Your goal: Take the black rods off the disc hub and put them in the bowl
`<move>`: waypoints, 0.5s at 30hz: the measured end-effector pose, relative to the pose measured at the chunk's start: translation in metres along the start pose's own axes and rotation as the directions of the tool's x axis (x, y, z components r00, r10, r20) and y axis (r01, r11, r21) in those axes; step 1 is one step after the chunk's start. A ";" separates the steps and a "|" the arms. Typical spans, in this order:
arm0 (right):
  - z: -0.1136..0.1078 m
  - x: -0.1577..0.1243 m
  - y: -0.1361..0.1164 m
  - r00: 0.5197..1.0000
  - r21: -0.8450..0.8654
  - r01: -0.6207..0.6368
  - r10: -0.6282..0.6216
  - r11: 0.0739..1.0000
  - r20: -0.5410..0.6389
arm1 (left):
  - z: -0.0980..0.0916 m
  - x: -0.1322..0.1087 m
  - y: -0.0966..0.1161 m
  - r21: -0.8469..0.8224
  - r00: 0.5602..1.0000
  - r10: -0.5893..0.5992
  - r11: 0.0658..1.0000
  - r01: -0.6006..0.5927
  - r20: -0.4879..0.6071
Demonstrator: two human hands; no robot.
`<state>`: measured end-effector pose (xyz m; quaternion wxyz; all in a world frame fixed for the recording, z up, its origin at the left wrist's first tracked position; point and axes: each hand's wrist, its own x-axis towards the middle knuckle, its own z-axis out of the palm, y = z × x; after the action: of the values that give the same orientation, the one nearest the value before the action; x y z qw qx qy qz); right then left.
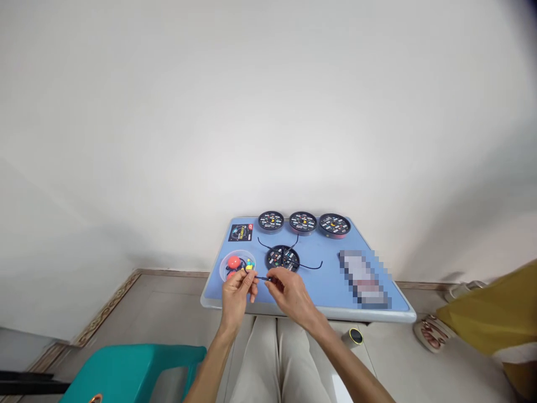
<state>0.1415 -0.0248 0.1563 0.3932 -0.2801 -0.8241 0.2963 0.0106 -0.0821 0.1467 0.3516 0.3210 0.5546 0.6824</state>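
Between my two hands, near the front edge of the table, stretches a thin black rod (262, 278). My left hand (238, 288) pinches its left end beside a clear plastic bowl (222, 268). Around the other end, the fingers of my right hand (289, 290) are closed. Inside the bowl are a red ball (234, 262) and smaller yellow, blue and black pieces. Just behind my right hand lies a round black printed disc (272, 257) with curved black rods (312, 267) spreading out from it. My fingers hide the rod's ends.
Along the back of the blue table (327, 285) stand three round tins (271, 221) with printed tops. A black card (240, 232) lies at the back left, and a blurred-out flat object (364, 280) at the right. A teal stool (121, 369) stands lower left; another person's foot (434, 333) shows at right.
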 end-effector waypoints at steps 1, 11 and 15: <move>0.008 -0.005 -0.003 1.000 0.001 -0.002 0.002 1.000 -0.003 | -0.003 -0.005 -0.002 0.013 1.000 0.000 1.000 0.000 -0.027; 0.028 -0.029 0.000 0.996 -0.073 -0.055 0.050 0.996 -0.073 | -0.097 0.031 -0.003 0.502 0.961 0.110 0.864 0.034 -0.255; 0.031 0.007 -0.012 0.988 -0.268 -0.118 0.141 0.956 0.069 | -0.099 0.066 -0.010 0.663 0.991 0.062 0.748 0.034 -0.121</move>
<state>0.1097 -0.0358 0.1522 0.2958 -0.3699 -0.8524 0.2214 -0.1065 -0.0782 0.1224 0.1711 0.3819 0.7809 0.4638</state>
